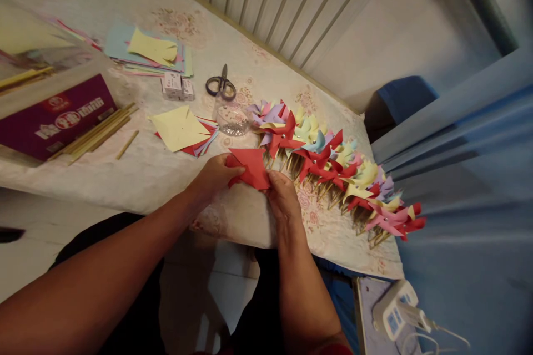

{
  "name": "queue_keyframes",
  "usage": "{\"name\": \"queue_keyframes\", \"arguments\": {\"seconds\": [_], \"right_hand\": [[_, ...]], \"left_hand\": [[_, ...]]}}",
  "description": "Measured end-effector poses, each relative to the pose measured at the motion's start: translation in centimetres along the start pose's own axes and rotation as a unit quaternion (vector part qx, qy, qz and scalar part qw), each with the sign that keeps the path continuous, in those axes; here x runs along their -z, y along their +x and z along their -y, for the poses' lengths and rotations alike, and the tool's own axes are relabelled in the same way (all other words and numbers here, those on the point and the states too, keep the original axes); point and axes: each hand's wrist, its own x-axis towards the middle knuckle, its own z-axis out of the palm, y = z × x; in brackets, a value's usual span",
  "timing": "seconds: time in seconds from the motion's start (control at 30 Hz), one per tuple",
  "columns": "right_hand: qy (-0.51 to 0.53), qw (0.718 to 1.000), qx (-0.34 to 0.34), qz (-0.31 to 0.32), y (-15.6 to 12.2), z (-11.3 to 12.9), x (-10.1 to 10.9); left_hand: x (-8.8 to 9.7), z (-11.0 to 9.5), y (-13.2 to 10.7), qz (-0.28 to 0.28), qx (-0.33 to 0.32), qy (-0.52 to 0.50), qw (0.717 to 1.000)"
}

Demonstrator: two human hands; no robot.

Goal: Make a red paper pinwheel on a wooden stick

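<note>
As the bare left hand [214, 176] and right hand [285, 193] pinch an angular red paper sheet [252, 166] mid-frame, uneven pulling by either grip could tear it.

No word can be read with certainty. The purple panel [60, 116] on the box at the left of the worktop [135, 177] carries large pale lettering around a round emblem, with a smaller reddish emblem above, all too blurred to spell out. Dark marks on the small white boxes [171, 85] are too tiny to read.
</note>
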Motion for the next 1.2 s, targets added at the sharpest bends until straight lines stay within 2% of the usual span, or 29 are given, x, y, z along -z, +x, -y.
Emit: {"name": "queue_keyframes", "arguments": {"seconds": [0.13,0.23,0.37,0.47,0.67,0.8,0.9,1.0,1.1,1.2], "right_hand": [[0.046,0.998,-0.018,0.038,-0.4,0.2,-0.5],[0.023,0.999,-0.018,0.045,-0.5,0.0,-0.4],[-0.073,0.997,0.018,0.020,-0.1,-0.8,0.1],[-0.130,0.991,0.030,-0.011,0.2,-1.4,0.2],[-0.189,0.980,0.038,-0.054,0.0,-1.5,-0.4],[-0.207,0.976,0.045,-0.056,0.1,-1.5,-0.5],[-0.164,0.983,0.059,-0.062,0.3,-1.7,-0.6],[-0.033,0.993,0.078,-0.080,0.4,-1.6,-1.2],[0.085,0.988,0.095,-0.089,0.2,-1.0,-2.1],[0.131,0.979,0.114,-0.105,0.1,-0.6,-2.6]], "left_hand": [[-0.3,-0.1,-0.2,0.013,0.009,0.022,1.000],[-0.4,0.3,-0.1,0.028,0.004,0.031,0.999],[-0.3,1.0,0.3,0.046,-0.009,0.040,0.998],[-0.2,1.3,0.6,0.057,-0.032,0.084,0.994],[-0.3,0.8,0.2,0.059,-0.054,0.162,0.983],[-0.5,0.7,0.0,0.042,-0.058,0.182,0.981],[-0.5,0.9,0.0,0.039,-0.041,0.125,0.991],[-0.6,1.2,-0.1,0.059,0.008,0.005,0.998],[-0.8,1.5,-0.3,0.079,0.053,-0.089,0.991],[-1.2,1.9,-0.5,0.100,0.072,-0.146,0.982]]}}
